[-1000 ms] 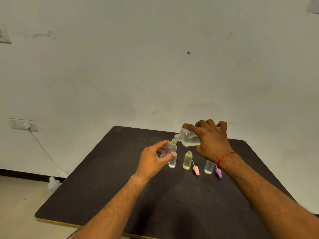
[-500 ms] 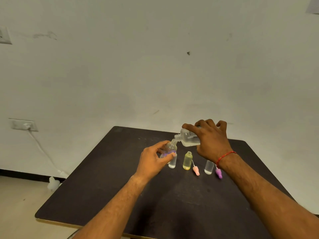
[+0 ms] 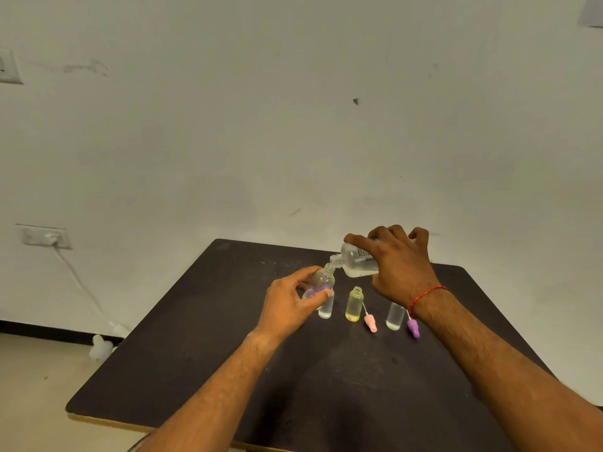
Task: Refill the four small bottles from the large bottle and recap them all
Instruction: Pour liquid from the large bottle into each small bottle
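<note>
Dark table (image 3: 195, 370) against a pale wall (image 3: 293, 125) carries everything. Above it the left hand (image 3: 287, 305) curls thumb and fingers round a purple-tinted small bottle (image 3: 321, 282), holding it lifted and tilted with its open neck up to the right. The right hand (image 3: 401, 265) grips the large bottle (image 3: 357, 261) from above, fingers wrapped over its body. The bottle is tipped nearly flat, and its mouth meets the small bottle's neck; clear liquid lies along its lower side. A red thread band (image 3: 424, 295) circles the right wrist.

Three more bottles stand on the table below:
- a clear bottle (image 3: 326, 308) just behind the left fingers
- a yellow bottle (image 3: 354, 305) with an open neck
- a second clear bottle (image 3: 394, 316) partly under the right wrist

A pink cap (image 3: 370, 322) lies beside the yellow bottle, and a purple cap (image 3: 413, 328) beside the second clear bottle. A socket (image 3: 45, 238) sits on the wall at left.
</note>
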The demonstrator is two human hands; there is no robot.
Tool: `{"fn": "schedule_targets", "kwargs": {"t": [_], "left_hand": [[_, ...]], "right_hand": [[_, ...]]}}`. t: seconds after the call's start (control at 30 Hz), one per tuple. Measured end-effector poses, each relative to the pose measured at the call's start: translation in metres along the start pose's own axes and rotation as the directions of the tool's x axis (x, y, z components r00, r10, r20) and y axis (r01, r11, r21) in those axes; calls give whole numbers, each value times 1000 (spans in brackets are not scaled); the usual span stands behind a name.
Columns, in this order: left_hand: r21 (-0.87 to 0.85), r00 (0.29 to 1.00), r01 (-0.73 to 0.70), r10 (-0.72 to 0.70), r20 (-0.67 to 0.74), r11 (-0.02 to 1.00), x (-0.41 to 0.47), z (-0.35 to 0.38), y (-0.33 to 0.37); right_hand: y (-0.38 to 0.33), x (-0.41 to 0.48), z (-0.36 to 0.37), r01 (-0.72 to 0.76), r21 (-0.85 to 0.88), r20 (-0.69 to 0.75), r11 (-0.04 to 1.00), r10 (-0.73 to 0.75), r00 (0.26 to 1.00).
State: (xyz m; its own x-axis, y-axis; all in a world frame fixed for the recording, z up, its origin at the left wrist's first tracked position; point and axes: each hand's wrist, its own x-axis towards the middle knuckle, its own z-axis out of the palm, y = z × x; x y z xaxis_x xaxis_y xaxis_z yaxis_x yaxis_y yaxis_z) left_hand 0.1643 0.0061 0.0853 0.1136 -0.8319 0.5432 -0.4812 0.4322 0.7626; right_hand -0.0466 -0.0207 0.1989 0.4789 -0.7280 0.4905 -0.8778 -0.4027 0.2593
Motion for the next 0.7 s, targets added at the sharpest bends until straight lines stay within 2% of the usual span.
{"fn": "schedule_targets", "kwargs": {"t": [0.7], "left_hand": [[-2, 1000, 18, -18, 4, 1000, 2, 2, -3]], "right_hand": [[0, 2, -1, 17, -5, -8, 1000, -17, 1000]]}}
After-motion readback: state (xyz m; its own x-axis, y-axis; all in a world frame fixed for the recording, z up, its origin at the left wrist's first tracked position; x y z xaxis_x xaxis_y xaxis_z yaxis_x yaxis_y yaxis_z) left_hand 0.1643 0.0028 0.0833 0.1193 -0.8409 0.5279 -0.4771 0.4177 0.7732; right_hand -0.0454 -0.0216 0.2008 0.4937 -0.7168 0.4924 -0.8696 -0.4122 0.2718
